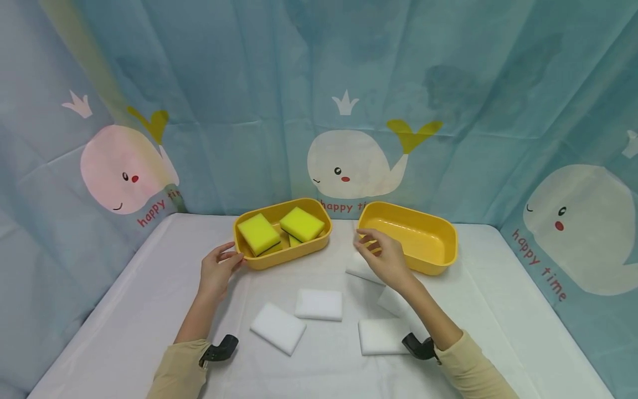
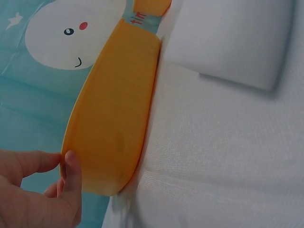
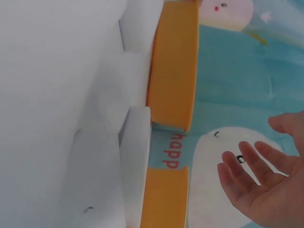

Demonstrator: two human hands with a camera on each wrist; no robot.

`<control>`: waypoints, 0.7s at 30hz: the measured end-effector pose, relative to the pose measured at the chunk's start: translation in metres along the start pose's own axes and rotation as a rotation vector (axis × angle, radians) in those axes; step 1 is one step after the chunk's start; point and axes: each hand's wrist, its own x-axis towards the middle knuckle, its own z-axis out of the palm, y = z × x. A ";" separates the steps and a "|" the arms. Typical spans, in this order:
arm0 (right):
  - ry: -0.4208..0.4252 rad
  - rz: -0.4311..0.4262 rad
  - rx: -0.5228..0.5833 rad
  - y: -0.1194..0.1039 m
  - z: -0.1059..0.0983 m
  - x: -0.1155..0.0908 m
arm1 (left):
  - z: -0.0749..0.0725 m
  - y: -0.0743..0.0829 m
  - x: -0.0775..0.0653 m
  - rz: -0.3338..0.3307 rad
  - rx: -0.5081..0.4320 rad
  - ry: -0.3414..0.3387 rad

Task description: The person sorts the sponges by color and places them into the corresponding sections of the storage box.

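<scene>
My left hand [image 1: 219,271] pinches the near-left rim of a yellow plastic tray [image 1: 289,256] between thumb and fingers; the left wrist view shows the same grip on the tray wall [image 2: 114,109]. Inside that tray lie several yellow sponges [image 1: 259,234] with dark undersides. My right hand [image 1: 386,257], fingers relaxed and parted, hovers by the left end of a second yellow tray [image 1: 418,238], which holds nothing visible. Nothing lies between those fingers in the right wrist view [image 3: 266,185]. Below the right hand sits a white sponge block [image 1: 361,269], partly hidden.
More white sponge blocks lie on the white tablecloth: one at centre [image 1: 319,305], one tilted at left [image 1: 278,328], one near the right wrist [image 1: 382,336] and one under the forearm [image 1: 392,301]. A blue whale-print curtain [image 1: 249,111] stands behind the trays.
</scene>
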 end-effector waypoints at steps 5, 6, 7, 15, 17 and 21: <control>0.027 -0.005 -0.024 0.005 -0.005 -0.002 | 0.000 0.001 -0.003 0.013 0.019 0.005; 0.033 -0.004 -0.025 0.005 -0.006 -0.002 | 0.000 0.001 -0.003 0.018 0.022 0.004; 0.038 -0.003 -0.027 0.006 -0.007 -0.003 | 0.000 0.001 -0.004 0.024 0.024 0.004; 0.076 -0.014 -0.033 0.012 -0.016 -0.006 | -0.001 0.003 -0.006 0.082 0.087 0.029; 0.087 -0.019 -0.034 0.014 -0.018 -0.007 | 0.000 0.004 -0.006 0.092 0.106 0.039; 0.106 -0.015 -0.044 0.017 -0.022 -0.009 | 0.001 0.004 -0.007 0.094 0.138 0.054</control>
